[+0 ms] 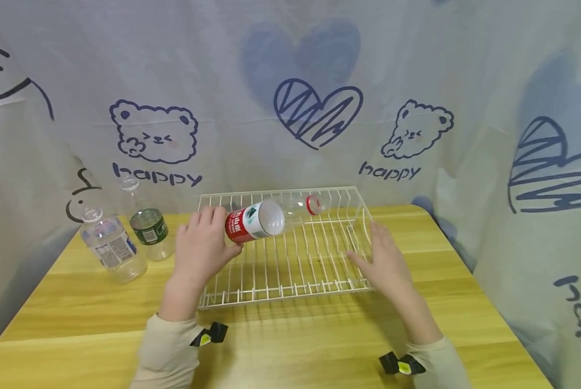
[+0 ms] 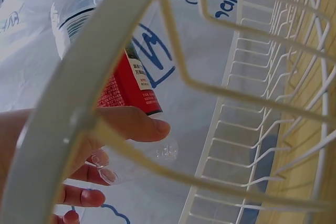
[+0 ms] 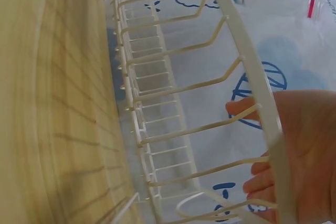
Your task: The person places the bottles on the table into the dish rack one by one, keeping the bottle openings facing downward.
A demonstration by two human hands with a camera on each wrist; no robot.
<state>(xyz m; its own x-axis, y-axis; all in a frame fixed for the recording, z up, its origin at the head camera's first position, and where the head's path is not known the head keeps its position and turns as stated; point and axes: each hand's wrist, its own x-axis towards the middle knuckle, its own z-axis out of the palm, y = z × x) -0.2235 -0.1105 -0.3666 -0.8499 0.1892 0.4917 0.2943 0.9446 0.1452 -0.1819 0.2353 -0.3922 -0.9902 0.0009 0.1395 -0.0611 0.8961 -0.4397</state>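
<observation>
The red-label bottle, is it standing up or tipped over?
Tipped: the left hand holds the red-label bottle sideways, its red-ringed neck pointing right.

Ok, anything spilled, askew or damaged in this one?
Nothing clearly stands out: no spill or damage shows. The red-labelled bottle is tipped sideways over the wire rack, but the left hand grips it. The green-labelled bottle and the bottle beside it stand upright on the table.

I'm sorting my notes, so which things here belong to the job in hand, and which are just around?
Job, seemingly: red-labelled bottle, held in the left grip; wire rack; right grip, at the rack's right end.
Around, untouched: green-labelled bottle; blue-and-white-labelled bottle; patterned cloth.
</observation>
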